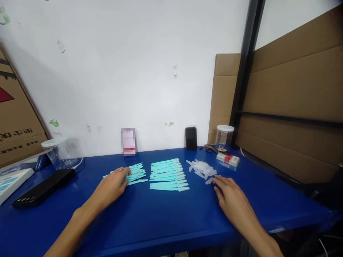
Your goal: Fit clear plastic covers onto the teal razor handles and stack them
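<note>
My left hand (114,184) rests on a loose pile of turquoise sticks (139,171), its thumb and fingertips curled at one stick. Beside it, in the middle, lies a row of turquoise sticks (163,175) with whitish covers on their right ends. To the right is a heap of small translucent white caps (200,167). My right hand (230,194) touches one cap (209,181) at the near edge of the heap with its fingertips, the thumb held apart below.
A black power bank (44,187) and a clear jar (60,155) stand at the left. Against the wall lean a pink card (129,141) and a black phone (191,138). A cigarette-like box (228,159), keys (210,147) and another jar (224,137) are at the right.
</note>
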Motion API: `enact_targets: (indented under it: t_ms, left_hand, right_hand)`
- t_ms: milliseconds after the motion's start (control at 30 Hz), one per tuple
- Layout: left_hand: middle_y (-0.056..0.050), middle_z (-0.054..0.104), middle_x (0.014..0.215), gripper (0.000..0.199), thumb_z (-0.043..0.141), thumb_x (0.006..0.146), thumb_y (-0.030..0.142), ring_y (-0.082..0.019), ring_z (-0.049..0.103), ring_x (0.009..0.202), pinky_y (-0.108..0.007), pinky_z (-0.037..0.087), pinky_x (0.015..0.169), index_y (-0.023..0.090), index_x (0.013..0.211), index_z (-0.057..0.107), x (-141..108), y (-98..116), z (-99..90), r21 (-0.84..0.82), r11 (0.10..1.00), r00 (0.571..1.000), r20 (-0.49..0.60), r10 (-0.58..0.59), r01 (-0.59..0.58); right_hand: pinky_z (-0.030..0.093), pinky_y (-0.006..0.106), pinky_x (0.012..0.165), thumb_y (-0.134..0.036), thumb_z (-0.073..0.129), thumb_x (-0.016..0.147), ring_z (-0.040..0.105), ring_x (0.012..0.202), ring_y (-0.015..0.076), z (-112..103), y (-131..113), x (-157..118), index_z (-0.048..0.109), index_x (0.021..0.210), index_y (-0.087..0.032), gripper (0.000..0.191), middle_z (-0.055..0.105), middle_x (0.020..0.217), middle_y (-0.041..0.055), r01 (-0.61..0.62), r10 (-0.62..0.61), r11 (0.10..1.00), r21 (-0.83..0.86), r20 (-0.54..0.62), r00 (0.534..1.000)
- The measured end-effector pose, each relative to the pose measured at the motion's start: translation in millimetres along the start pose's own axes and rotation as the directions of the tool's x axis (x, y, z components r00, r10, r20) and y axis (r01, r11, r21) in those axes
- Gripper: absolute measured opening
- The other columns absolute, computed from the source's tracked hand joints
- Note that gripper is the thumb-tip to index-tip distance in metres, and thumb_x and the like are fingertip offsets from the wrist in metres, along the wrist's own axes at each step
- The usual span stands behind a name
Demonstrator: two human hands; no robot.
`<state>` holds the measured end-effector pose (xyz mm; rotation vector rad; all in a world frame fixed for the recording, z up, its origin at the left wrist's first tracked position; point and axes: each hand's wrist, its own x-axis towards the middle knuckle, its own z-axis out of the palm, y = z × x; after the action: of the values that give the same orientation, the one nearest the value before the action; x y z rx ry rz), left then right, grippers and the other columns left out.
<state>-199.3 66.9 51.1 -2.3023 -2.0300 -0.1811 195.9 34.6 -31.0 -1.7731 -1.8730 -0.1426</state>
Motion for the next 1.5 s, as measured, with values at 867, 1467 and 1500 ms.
enact_targets:
  t_ms: [867,1467,1500]
  left_hand:
    - [-0.003,0.065,0.084,0.01,0.051,0.08,0.013,-0.021,0.059,0.078,-0.027,0.034,0.062,0.022,0.08,0.055,-5,-4,1.6,-0.057,0.997,0.995,0.075,0.063,-0.059]
    - [-0.003,0.063,0.098,0.017,0.039,0.097,0.025,-0.02,0.058,0.084,-0.029,0.045,0.074,0.027,0.091,0.055,-45,110,31.3,-0.357,0.756,0.832,-0.143,0.537,-0.549]
    - [-0.003,0.063,0.097,0.016,0.04,0.096,0.025,-0.021,0.059,0.085,-0.03,0.046,0.075,0.028,0.092,0.056,-46,113,34.7,-0.352,0.747,0.823,-0.165,0.544,-0.564]
  right_hand:
    - [0.052,0.037,0.063,-0.029,0.039,0.093,0.067,0.083,0.0276,-10,6,5,0.066,0.116,-0.014,0.038,0.064,0.105,0.0141,-0.161,0.161,0.987,-0.005,-0.024,0.987]
    - [0.047,0.029,0.077,-0.005,0.047,0.079,0.064,0.088,0.0211,-41,-35,-3,0.064,0.116,-0.022,0.044,0.064,0.102,0.0069,-0.138,0.111,0.983,0.123,0.205,0.972]
    - [0.047,0.029,0.077,-0.007,0.047,0.08,0.064,0.089,0.0214,-40,-36,-4,0.064,0.116,-0.022,0.043,0.064,0.103,0.0073,-0.143,0.118,0.983,0.117,0.195,0.974]
